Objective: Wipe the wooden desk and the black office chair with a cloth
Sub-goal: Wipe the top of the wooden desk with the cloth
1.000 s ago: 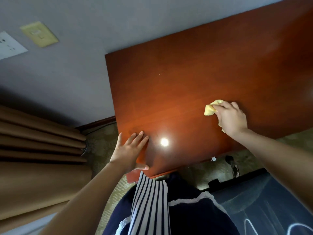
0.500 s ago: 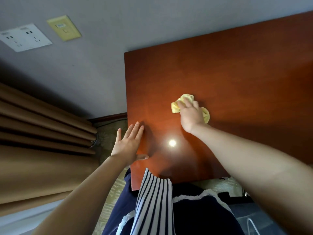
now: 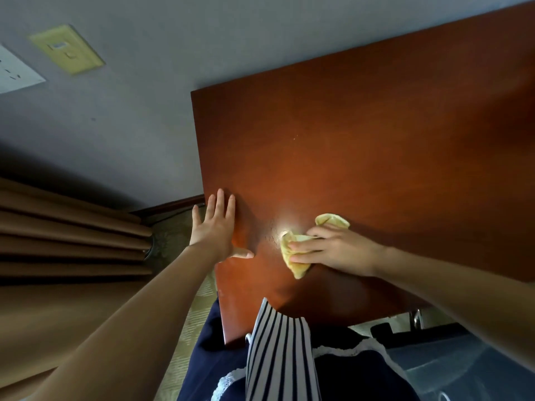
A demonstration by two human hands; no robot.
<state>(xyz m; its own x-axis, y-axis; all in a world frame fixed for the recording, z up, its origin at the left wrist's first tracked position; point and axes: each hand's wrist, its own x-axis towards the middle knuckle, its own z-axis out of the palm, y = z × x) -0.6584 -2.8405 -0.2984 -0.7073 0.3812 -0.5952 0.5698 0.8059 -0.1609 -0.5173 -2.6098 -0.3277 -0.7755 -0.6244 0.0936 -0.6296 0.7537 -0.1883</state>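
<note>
The reddish-brown wooden desk (image 3: 362, 146) fills the right and middle of the head view, with a lamp glare near its front left. My right hand (image 3: 335, 250) presses a crumpled yellow cloth (image 3: 295, 256) onto the desktop near the front edge, fingers pointing left over the cloth. My left hand (image 3: 217, 227) lies flat with straight fingers on the desk's left edge, thumb out to the right. Part of the black office chair (image 3: 451, 360) shows at the bottom right, under the desk's front edge.
A grey wall (image 3: 144, 111) stands behind the desk, with a yellow plate (image 3: 66, 49) and a white socket (image 3: 14, 73). Brown curtains (image 3: 58, 256) hang at the left. Patterned carpet (image 3: 197, 308) lies beside the desk. My striped and navy clothing (image 3: 280, 357) touches the front edge.
My right hand has swept the cloth left across the desk and then back toward the front edge, near the glare. My left hand stayed flat on the left edge.
</note>
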